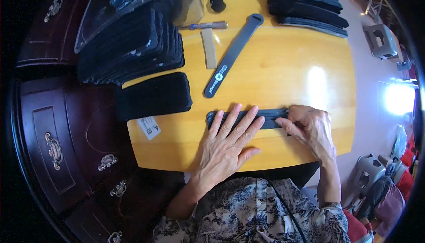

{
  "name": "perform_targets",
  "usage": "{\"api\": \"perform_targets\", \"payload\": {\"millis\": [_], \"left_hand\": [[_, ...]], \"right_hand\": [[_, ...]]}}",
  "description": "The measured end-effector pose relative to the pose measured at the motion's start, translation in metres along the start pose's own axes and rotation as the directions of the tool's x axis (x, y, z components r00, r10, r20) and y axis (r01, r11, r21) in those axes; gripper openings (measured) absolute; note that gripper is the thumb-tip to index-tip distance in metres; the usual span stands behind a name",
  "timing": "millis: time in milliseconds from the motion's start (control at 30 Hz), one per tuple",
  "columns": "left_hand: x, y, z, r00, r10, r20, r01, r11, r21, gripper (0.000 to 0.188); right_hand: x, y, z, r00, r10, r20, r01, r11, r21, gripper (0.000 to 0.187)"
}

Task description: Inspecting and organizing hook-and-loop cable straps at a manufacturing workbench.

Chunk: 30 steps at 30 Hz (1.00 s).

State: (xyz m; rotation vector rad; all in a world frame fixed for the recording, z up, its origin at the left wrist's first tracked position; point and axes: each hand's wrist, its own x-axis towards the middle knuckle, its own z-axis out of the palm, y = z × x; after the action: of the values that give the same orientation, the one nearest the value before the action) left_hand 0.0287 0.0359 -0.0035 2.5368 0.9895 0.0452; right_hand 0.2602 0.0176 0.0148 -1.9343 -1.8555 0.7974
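Note:
A folded dark strap [270, 118] lies crosswise near the table's front edge. My left hand [225, 145] rests flat over its left part, fingers spread, pressing on it. At its right end, my right hand [312, 128] is closed, thumb and curled fingers gripping the strap; the gripped end is hidden. Beyond my hands, a grey strap [234, 55] with a slotted loop at its far end and white print lies at a slant. To its left is a tan flat bar [209, 48]. A black fabric strip bundle [155, 95] lies left of my left hand.
Tall stacks of black strips [133, 48] stand at the left, by a clear plastic bin [190, 4]. More dark straps [307, 6] are piled at the far right. A slim pen-like tool [206, 25] and a white label [149, 128] lie on the yellow table [310, 66].

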Motion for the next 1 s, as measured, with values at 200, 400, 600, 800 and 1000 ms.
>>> {"api": "perform_targets", "payload": {"millis": [200,400,600,800,1000], "left_hand": [[0.004,-0.002,-0.01,0.999,0.007,0.035,-0.005,0.999,-0.052,0.066],[0.006,0.003,-0.01,0.999,0.044,0.02,-0.044,0.999,-0.03,0.065],[-0.005,0.005,-0.015,0.996,0.083,-0.039,-0.086,0.994,-0.072,0.065],[-0.014,0.067,-0.07,0.808,0.399,-0.434,-0.563,0.739,-0.371,0.037],[-0.043,0.141,-0.111,0.624,0.514,-0.589,-0.616,0.787,0.034,0.048]], "right_hand": [[0.001,0.003,-0.01,0.996,-0.082,0.023,0.082,0.997,-0.001,0.039],[-0.009,0.011,-0.012,0.995,-0.094,0.018,0.095,0.982,-0.163,0.028],[-0.005,-0.053,-0.047,0.972,-0.236,-0.003,0.236,0.971,-0.037,0.019],[0.097,-0.032,0.003,0.819,-0.543,-0.185,0.46,0.814,-0.355,0.03],[0.131,-0.026,0.02,0.732,-0.675,-0.088,0.521,0.639,-0.566,0.032]]}}
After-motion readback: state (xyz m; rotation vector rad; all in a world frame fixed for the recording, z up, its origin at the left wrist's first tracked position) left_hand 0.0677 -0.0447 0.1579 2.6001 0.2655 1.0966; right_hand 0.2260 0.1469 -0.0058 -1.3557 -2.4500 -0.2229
